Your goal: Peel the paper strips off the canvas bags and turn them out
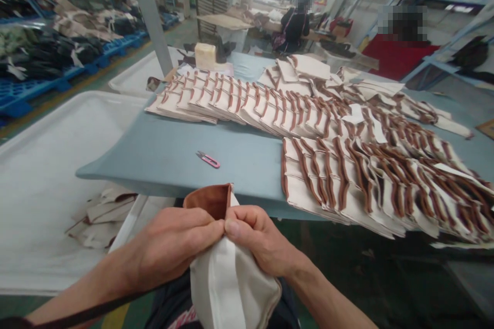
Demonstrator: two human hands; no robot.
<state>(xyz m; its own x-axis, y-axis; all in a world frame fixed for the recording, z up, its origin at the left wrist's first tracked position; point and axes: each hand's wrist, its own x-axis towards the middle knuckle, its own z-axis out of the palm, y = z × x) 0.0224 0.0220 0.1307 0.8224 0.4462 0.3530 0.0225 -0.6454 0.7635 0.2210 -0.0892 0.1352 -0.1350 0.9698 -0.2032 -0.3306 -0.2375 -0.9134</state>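
Observation:
Both hands meet at the rim of a cream fabric pouch (219, 277) with a brown inner band, held over my lap. My left hand (173, 239) pinches the rim from the left, its fingers bent. From the right, my right hand (258, 239) pinches the same rim, thumb against the left fingertips. Whatever lies right between the fingertips is hidden. Just beyond the pouch, a pair of pink thread snips (209, 159) lies on the blue-covered table (162, 149).
Rows of cream pieces with brown edges (247, 103) overlap along the table, with more stacks (347, 180) at right. A white bin (46, 175) at left holds several fabric pieces (104, 216). A grey post (148, 15) rises behind. A person (295, 25) sits farther back.

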